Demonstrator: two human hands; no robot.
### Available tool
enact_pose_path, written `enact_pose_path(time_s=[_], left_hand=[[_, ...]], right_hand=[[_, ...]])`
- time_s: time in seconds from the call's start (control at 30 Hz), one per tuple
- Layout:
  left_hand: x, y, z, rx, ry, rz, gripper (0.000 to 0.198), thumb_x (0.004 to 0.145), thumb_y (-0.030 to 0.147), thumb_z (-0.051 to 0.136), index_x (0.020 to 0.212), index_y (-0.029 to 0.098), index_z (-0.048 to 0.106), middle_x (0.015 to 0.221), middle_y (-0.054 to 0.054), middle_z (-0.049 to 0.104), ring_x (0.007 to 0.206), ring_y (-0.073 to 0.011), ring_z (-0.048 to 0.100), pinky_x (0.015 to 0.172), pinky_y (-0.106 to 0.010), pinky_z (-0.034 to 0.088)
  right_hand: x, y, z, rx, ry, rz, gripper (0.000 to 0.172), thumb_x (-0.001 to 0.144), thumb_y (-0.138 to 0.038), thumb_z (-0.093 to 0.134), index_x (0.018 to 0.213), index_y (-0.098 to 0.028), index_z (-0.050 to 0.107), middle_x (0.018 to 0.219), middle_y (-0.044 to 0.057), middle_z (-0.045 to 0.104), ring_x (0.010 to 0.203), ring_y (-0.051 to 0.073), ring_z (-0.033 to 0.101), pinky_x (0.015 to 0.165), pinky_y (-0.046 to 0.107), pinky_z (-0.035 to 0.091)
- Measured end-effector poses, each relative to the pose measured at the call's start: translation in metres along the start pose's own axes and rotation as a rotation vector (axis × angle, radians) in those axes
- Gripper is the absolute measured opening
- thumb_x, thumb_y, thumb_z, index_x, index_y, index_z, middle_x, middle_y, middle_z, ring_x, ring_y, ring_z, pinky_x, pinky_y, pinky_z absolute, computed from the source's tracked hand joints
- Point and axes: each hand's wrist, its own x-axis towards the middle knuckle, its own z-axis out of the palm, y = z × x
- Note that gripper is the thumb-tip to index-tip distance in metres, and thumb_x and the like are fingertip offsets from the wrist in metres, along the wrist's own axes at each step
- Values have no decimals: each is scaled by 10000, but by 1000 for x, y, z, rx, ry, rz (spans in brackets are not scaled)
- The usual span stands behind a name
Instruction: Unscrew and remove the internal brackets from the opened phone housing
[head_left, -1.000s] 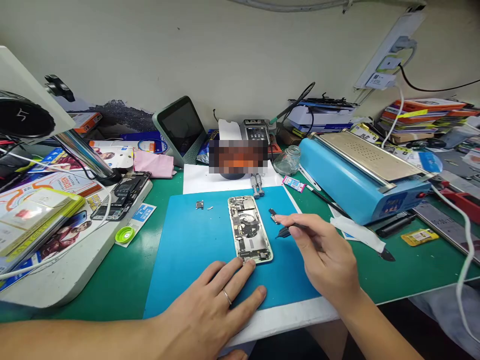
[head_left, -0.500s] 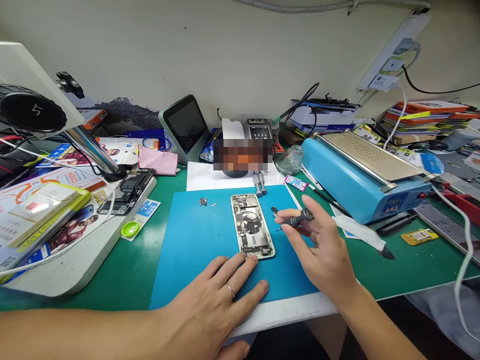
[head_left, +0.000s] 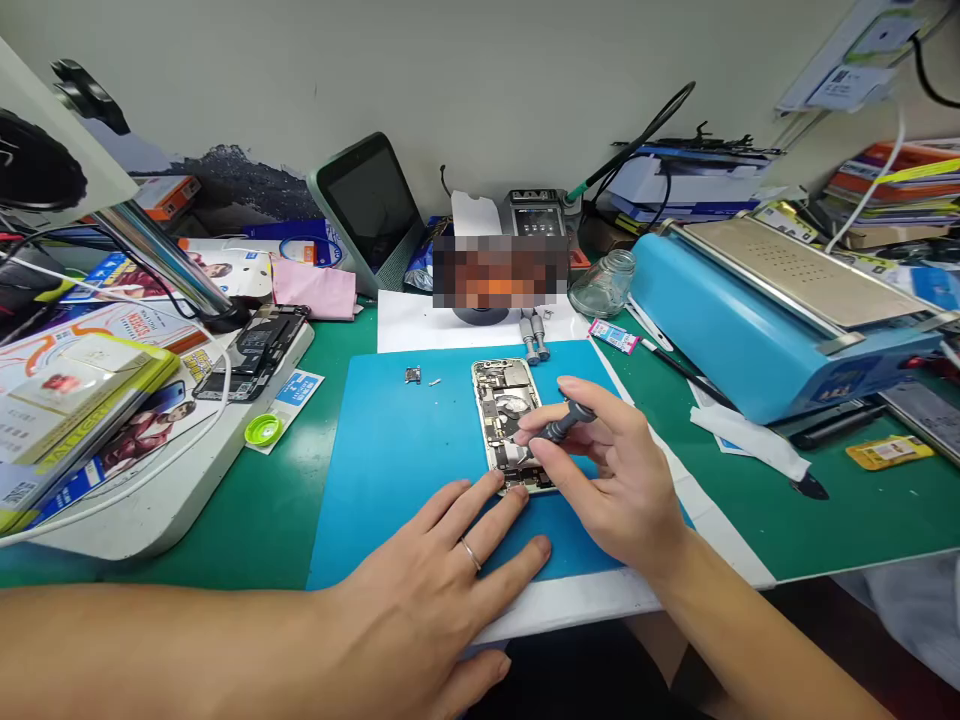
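An opened phone [head_left: 511,405] with its inner parts showing lies on the blue mat [head_left: 390,450]. My left hand [head_left: 450,560], with a ring on one finger, lies spread flat, its fingertips against the phone's near edge. In my right hand [head_left: 607,465] a dark screwdriver [head_left: 562,425] is pinched, tilted, with its tip over the lower part of the phone. My right fingers partly hide the phone's right side. A small dark part [head_left: 412,375] and a tiny light piece [head_left: 435,382] lie on the mat, left of the phone's top.
Two grey screwdrivers [head_left: 535,338] lie behind the phone. A glass jar [head_left: 604,283] and a blue machine [head_left: 750,310] are at the right. On the left, a microscope base [head_left: 165,490] holds boxes and another opened phone [head_left: 259,355]. A screen device [head_left: 371,215] stands behind.
My right hand has moved left with the screwdriver, from beside the phone to over it. The dark part seen near its fingertips is no longer clearly visible. The camera view has shifted slightly.
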Motion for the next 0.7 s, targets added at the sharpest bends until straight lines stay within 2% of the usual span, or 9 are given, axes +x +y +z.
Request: enact_pose_path(time_s=[0.27, 0.7], left_hand=[[1, 0, 0, 12, 18, 20, 737, 1059, 528, 557, 1669, 200, 305, 1744, -229, 260, 1622, -437, 213, 1258, -640, 336], [1, -1, -2, 12, 26, 17, 741, 1047, 530, 578, 1658, 197, 323, 1733, -226, 289, 1617, -445, 224, 1257, -643, 330]], right_hand=[[-3, -1, -5, -17, -35, -54, 739, 937, 52, 646, 1552, -307, 448, 1118, 18, 709, 1037, 134, 765, 904, 258, 692], [-5, 0, -5, -23, -61, -68, 719, 941, 35, 653, 1547, -295, 453, 1137, 33, 723, 1041, 140, 767, 899, 270, 699]])
